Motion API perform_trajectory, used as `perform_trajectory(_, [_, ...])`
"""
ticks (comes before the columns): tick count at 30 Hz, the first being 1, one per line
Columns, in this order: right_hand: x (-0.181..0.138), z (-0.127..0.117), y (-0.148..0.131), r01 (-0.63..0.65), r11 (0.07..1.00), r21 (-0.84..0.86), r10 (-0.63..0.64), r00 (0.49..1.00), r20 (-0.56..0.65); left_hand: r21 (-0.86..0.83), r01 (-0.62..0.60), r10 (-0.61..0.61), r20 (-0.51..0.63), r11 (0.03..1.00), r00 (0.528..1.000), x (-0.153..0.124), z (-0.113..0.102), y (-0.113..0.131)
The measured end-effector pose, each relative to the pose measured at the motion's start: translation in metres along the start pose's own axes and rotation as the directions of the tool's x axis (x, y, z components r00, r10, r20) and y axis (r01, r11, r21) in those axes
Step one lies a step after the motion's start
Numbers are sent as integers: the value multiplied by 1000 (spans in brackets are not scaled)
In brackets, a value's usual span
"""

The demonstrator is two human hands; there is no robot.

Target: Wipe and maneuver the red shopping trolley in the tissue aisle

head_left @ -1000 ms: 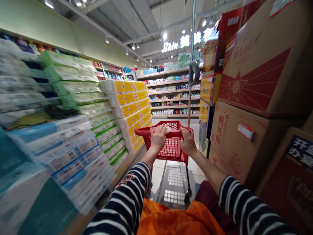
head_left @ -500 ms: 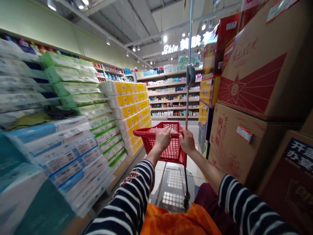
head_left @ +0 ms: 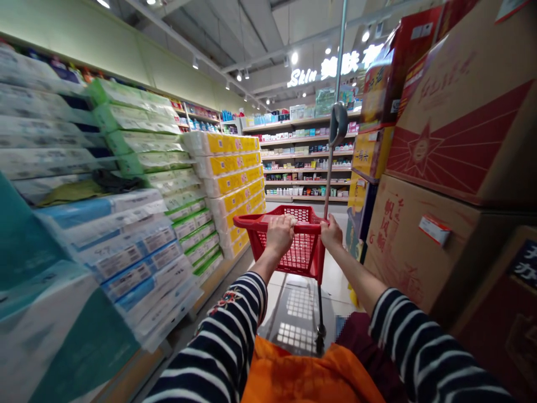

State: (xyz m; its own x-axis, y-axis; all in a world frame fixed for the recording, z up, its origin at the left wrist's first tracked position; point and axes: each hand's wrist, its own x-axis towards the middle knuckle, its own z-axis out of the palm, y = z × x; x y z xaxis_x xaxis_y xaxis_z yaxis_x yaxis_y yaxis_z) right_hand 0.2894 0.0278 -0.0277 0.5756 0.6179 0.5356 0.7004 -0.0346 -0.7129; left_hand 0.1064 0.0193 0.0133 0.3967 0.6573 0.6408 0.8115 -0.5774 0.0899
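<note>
A red plastic basket cart (head_left: 298, 254) stands in a shop aisle ahead of me. My left hand (head_left: 279, 234) is closed over its near rim, with a pale scrap showing under the fingers. My right hand (head_left: 331, 233) grips the same rim at the right corner, beside the thin metal pole (head_left: 334, 106) that rises from the cart. Both arms wear dark sleeves with white stripes. The basket looks empty through its mesh.
Stacked tissue packs (head_left: 138, 212) fill the shelves on the left, with yellow packs (head_left: 229, 173) further on. Large cardboard boxes (head_left: 444, 168) tower close on the right. A tiled floor (head_left: 293, 313) runs ahead to shelves (head_left: 302, 162) across the aisle's end.
The cart and both hands have moved forward along the aisle. The left hand has shifted slightly on the rim. The view has swung a little.
</note>
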Motion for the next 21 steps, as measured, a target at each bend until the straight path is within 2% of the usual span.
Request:
perform_trajectory(6, [6, 3, 12, 165, 985, 41, -161, 984, -79, 54, -136, 135, 20, 989, 991, 5, 11, 30])
perform_trajectory(9, [-3, -2, 0, 238, 970, -48, -241, 967, -78, 89, -199, 195, 51, 976, 980, 10, 15, 44])
perform_trajectory(11, [-12, -9, -13, 302, 945, -127, -311, 948, -61, 115, -231, 227, 49, 966, 973, 10, 12, 42])
perform_trajectory(14, [-29, -19, -34, 467, 863, -194, -475, 880, 6, 143, -248, 245, 35, 958, 969, 1, 1, 15])
perform_trajectory(17, [-43, -21, -47, 611, 763, -210, -604, 790, 101, 155, -104, 102, 16, 982, 995, -13, -15, -29])
perform_trajectory(19, [-51, -18, -51, 639, 741, -206, -620, 769, 156, 171, 17, -18, 4, 985, 1000, -20, -23, -52])
perform_trajectory(21, [-56, -13, -52, 637, 745, -199, -610, 771, 182, 183, 72, -72, -7, 980, 997, -23, -26, -62])
